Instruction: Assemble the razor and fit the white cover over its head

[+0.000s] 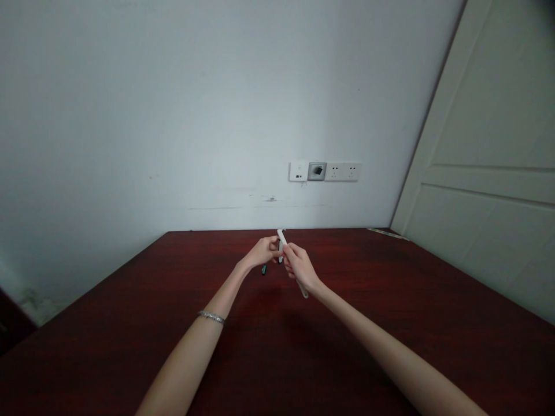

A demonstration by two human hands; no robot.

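The dark red table (108,323) stretches across the lower part of the view, its far edge against the pale wall (173,115). From the bottom edge, left of centre, the left forearm (184,364) slants up and to the right, wearing a silvery bracelet (211,316) well below the wrist. The wrist bends so that the left hand (261,252) points to the right, back of the hand upward, its fingers curled toward the upper part of a slim white tool (282,237). Whether they grip it or only rest close by, I cannot tell.

Just below the left hand, a small green-and-black piece (263,270) lies on the table. To its right, a narrow dark-and-white item (280,252) shows between the hands, partly covered; what supports it is unclear.

The white tool is above the table, between and across the hands, tilted with its top leaning left and its lower end emerging beneath the right palm. The right hand (300,267) has its fingers closed around it, thumb along the upper side. The right forearm (381,341) runs down to the lower right.

Above, on the wall, a grey-framed square fitting (317,171) holds a dark piece, between a white plate (298,171) and a socket panel (343,171). Farther right stands a pale panelled door (489,179).
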